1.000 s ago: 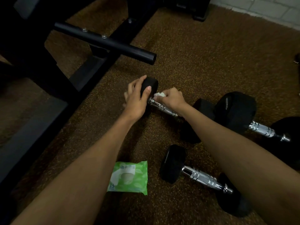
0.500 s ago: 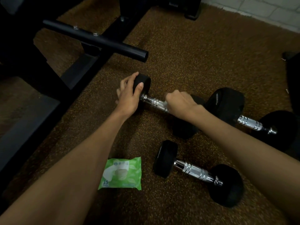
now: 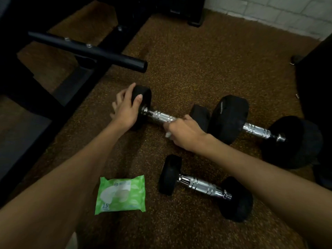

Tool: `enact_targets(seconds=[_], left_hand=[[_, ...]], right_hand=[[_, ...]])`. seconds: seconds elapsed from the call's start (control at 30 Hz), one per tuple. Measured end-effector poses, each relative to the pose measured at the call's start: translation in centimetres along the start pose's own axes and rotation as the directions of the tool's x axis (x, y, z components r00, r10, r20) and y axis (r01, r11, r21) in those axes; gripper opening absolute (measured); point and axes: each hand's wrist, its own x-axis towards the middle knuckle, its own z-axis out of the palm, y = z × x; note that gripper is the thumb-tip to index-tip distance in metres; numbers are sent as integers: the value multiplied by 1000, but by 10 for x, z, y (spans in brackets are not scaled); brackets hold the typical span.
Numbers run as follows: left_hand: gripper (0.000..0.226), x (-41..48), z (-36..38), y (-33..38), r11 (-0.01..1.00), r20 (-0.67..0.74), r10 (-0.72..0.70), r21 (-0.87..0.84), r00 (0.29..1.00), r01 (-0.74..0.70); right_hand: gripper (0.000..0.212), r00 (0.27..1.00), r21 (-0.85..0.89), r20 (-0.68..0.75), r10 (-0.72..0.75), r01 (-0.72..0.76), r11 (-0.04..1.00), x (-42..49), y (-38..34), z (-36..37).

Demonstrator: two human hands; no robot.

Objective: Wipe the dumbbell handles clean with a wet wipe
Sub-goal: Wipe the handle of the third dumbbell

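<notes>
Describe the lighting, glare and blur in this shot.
Head view: dim overall, the black metal frame nearly lost in shadow at upper left; head view: hard glare on the chrome dumbbell handles; head view: the right hand and its wet wipe are slightly motion-blurred; head view: wide-angle stretch swells the forearms near the bottom edge.

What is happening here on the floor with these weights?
A person is cleaning one dumbbell on the brown floor. The left hand rests against its black end weight to steady it. The right hand is closed around the chrome handle with a white wet wipe showing under the fingers. A larger dumbbell and a nearer dumbbell lie beside it, with no hand on them. A green wipe pack lies by the left forearm.
</notes>
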Motion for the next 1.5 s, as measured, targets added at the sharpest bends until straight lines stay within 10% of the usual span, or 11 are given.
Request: enact_targets(seconds=[0.13, 0.5, 0.67, 0.87, 1.07, 1.3, 1.5], left_hand=[[50, -2, -4, 12, 998, -36, -32, 51, 999, 34], [44, -32, 62, 142, 942, -125, 320, -61, 939, -330], [41, -50, 113, 190, 891, 60, 451, -74, 890, -447], [60, -59, 167, 197, 979, 460, 194, -39, 866, -199], [58, -58, 188, 191, 984, 420, 169, -22, 892, -177], [57, -56, 194, 182, 975, 369, 215, -34, 904, -218], [56, -58, 195, 179, 973, 355, 226, -43, 907, -226]], right_hand=[[25, 986, 508, -99, 135, -67, 859, -3, 23, -32], [25, 723, 765, -297, 624, -210, 608, -67, 128, -76], [29, 505, 887, -179, 844, -289, 360, -97, 165, -64], [10, 484, 977, 77, 872, -211, 30, -119, 187, -24], [24, 503, 870, -54, 863, -400, 287, -132, 197, 16], [15, 723, 655, 6, 691, -525, 544, -124, 198, 32], [19, 756, 585, 69, 651, -559, 588, -103, 207, 36]])
